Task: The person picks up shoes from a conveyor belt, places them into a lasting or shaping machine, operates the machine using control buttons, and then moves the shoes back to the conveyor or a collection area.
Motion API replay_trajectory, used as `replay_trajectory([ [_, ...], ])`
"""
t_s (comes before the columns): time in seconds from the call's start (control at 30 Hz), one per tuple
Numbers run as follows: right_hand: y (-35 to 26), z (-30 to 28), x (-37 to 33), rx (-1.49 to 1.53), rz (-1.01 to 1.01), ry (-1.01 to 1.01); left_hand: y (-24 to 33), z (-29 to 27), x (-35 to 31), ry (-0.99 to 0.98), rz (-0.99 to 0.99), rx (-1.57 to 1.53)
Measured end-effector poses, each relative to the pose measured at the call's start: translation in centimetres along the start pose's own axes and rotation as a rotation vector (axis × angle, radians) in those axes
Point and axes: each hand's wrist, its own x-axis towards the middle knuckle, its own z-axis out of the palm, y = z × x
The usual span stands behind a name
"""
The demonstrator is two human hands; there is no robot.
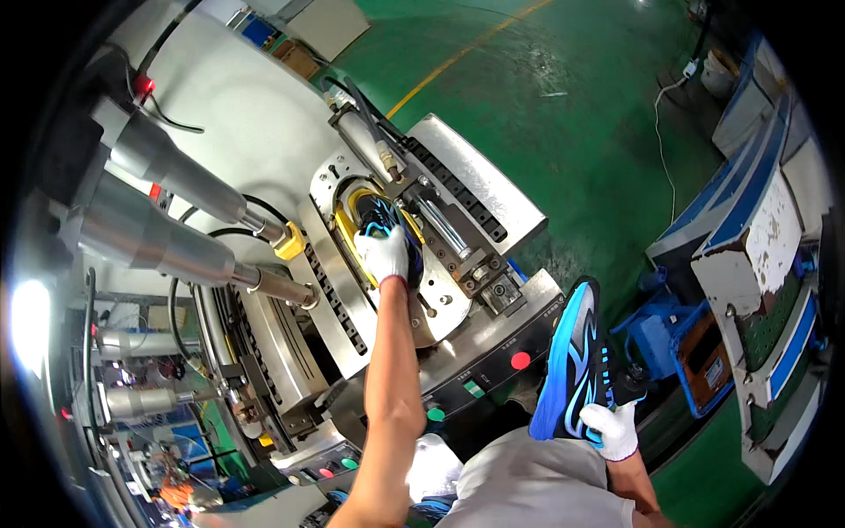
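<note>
My left hand [385, 255], in a white glove, reaches into the press in front of me. Its fingers close on the collar area of a black and blue sneaker [378, 211], which sits between yellow pads [345, 231] in the machine. The hand hides part of this shoe. At the right, my gloved right hand [612, 429] grips a second sneaker [570, 365] near its heel. That shoe is grey and black with a bright blue to purple sole, held toe up and away from the machine.
Metal cylinders [167, 233] slant in from the left toward the press. Red button [520, 361] and green button [436, 414] line its front panel. At the right stand a blue plastic stool [656, 343] and a worn metal rack [748, 255]. A cable [660, 150] trails over the green floor.
</note>
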Motion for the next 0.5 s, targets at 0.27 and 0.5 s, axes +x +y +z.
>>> replay_trajectory([
  [0.27, 0.4, 1.5, 1.2, 0.035, 0.03, -0.079, 3.0, -10.4, 0.7, -0.249, -0.12, -0.328],
  [0.5, -2.1, 9.9, 8.7, -0.147, -0.148, -0.29, -2.1, -23.0, -15.4, -0.239, 0.013, -0.905],
])
